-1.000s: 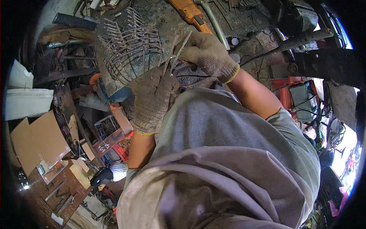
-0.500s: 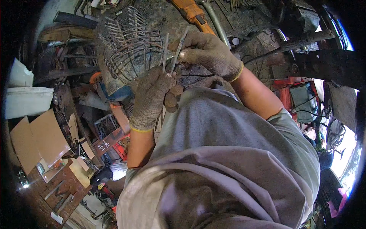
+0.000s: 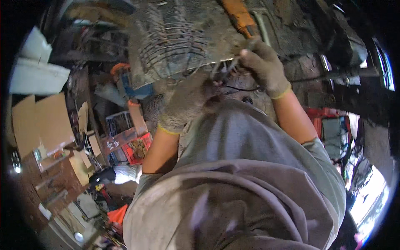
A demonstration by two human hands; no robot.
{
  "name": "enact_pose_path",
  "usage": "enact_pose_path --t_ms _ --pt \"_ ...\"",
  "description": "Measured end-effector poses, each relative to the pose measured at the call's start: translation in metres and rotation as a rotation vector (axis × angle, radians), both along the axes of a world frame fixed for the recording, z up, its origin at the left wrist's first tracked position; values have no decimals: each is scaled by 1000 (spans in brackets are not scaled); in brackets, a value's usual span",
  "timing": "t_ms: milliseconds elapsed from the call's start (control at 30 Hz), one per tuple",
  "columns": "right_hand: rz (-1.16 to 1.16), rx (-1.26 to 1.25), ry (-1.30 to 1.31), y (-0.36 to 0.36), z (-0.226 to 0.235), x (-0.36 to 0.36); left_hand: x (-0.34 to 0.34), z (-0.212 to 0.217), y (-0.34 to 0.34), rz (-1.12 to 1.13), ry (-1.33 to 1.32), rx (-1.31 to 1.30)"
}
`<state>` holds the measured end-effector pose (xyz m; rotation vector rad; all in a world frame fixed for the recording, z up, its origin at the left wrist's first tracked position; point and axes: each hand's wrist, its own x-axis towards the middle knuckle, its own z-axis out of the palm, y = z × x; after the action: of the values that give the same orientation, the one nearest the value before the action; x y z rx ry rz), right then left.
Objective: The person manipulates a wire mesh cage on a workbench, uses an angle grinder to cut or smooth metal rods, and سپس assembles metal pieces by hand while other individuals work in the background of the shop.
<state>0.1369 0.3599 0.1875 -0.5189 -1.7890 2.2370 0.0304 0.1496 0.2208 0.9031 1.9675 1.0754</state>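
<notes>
Brown knit gloves with yellow cuffs cover both of my hands, and motion blurs them. My left hand [image 3: 187,96] is closed around the lower ends of thin metal rods [image 3: 215,71] above my lap. Beside and above it, my right hand [image 3: 266,68] is closed with thumb and fingers on a thin rod [image 3: 234,63] that slants down toward the left hand. Past the left hand, a rack of curved, crossing metal rods [image 3: 173,43] lies on a dirty metal sheet [image 3: 146,75]. How many rods the left hand holds is hidden by blur.
An orange power tool [image 3: 239,16] lies beyond my right hand, with a pale metal tube [image 3: 263,29] beside it. A dark cable [image 3: 241,88] runs under the hands. Cardboard [image 3: 43,123], a white tub [image 3: 37,77] and a red crate [image 3: 137,148] stand at the left.
Both hands have moved right in the picture, the left one also slightly down. The rods they hold now tilt and blur. The view has shifted, so the rack and power tool appear further right.
</notes>
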Motion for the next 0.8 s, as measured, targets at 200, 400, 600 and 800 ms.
enact_pose_path --t_ms 200,400,600,800 --pt "-89 -132 77 1 -8 -6 3 -13 -16 89 -223 106" --pt "-51 -156 178 0 -6 -12 -5 -8 -23 83 -235 160" --pt "225 -191 163 -17 -7 -22 -18 -23 -38 188 -407 189" --pt "194 -81 83 -28 1 -28 -16 -12 -33 247 -471 214"
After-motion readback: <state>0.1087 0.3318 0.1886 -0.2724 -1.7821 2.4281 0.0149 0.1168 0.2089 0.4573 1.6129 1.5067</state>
